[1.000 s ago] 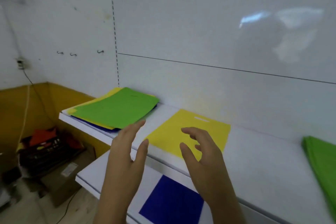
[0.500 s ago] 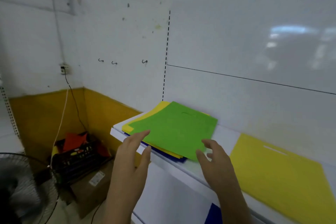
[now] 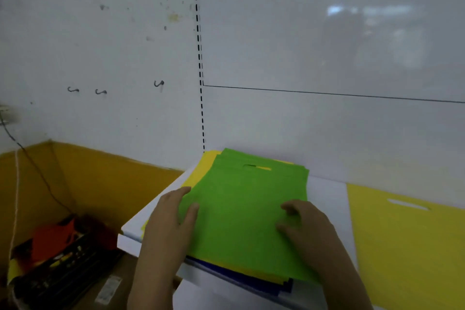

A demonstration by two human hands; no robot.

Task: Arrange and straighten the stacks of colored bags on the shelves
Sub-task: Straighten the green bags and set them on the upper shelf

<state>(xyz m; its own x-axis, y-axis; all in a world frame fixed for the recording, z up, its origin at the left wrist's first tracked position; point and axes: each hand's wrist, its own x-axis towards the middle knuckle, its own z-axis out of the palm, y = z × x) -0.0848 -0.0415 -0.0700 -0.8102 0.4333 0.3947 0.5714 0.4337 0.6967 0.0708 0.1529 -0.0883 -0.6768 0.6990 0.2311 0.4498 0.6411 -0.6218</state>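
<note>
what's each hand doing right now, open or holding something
Left hand: open, fingers fairly straight, resting on the left edge of the green bag.
Right hand: open, fingers loosely curled, resting on the green bag.

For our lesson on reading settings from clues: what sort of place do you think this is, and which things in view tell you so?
Probably a shop or stockroom. A white shelf on a slotted wall upright holds a stack of flat green, yellow and blue bags, and a cluttered cardboard box sits on the floor.

To your left you had a white wall (image 3: 100,45) with three small dark hooks (image 3: 100,92) above a mustard-yellow lower band (image 3: 95,184); below sat a black crate (image 3: 57,269) holding something orange, beside a brown cardboard box (image 3: 105,287).
</note>
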